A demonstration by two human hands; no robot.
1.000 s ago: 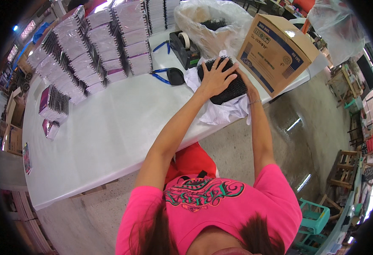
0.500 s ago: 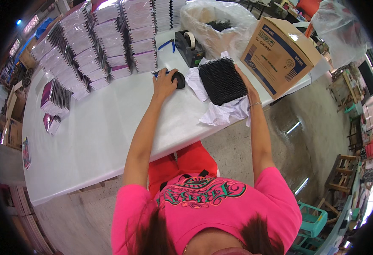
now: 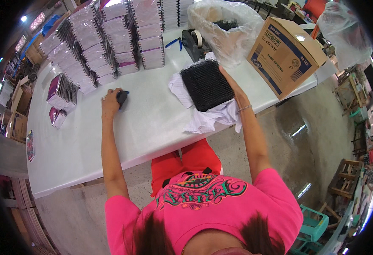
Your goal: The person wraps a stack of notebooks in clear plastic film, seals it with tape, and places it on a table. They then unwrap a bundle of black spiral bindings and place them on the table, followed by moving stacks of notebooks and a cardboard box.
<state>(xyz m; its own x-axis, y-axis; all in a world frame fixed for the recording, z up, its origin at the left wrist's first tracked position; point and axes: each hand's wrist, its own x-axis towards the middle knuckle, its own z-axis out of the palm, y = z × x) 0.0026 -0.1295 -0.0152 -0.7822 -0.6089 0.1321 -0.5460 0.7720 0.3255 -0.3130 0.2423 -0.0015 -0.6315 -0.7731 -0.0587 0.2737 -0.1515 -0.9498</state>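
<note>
Concrete floor [image 3: 305,157], with wet-looking shine in patches, surrounds a white-topped table [image 3: 80,144], and a green plastic stool [image 3: 314,223] stands at the lower right. Along the far left of the table rise tall stacks of spiral-bound books [image 3: 148,38] in clear wrapping, with a shorter pile of purple-covered books [image 3: 62,91] just in front of them.

The left hand [image 3: 110,102] is over the bare middle-left of the table, near the shorter pile, its fingers curled around a small black thing [image 3: 122,98] with a blue tip; whether that thing is lifted or rests on the table, I cannot tell. The right hand [image 3: 234,87] is partly open, laid along the right side of a block of black plastic coils [image 3: 207,85], touching its edge without closing around it. The block lies on crumpled white paper [image 3: 212,121] near the table's front edge.

Behind the block stand a black tape dispenser [image 3: 193,46] and a clear plastic bag [image 3: 237,36] with more black coils inside. Blue-handled pliers [image 3: 179,41] lie left of the dispenser. To the right, a brown cardboard box [image 3: 282,59] sits tilted in view.
</note>
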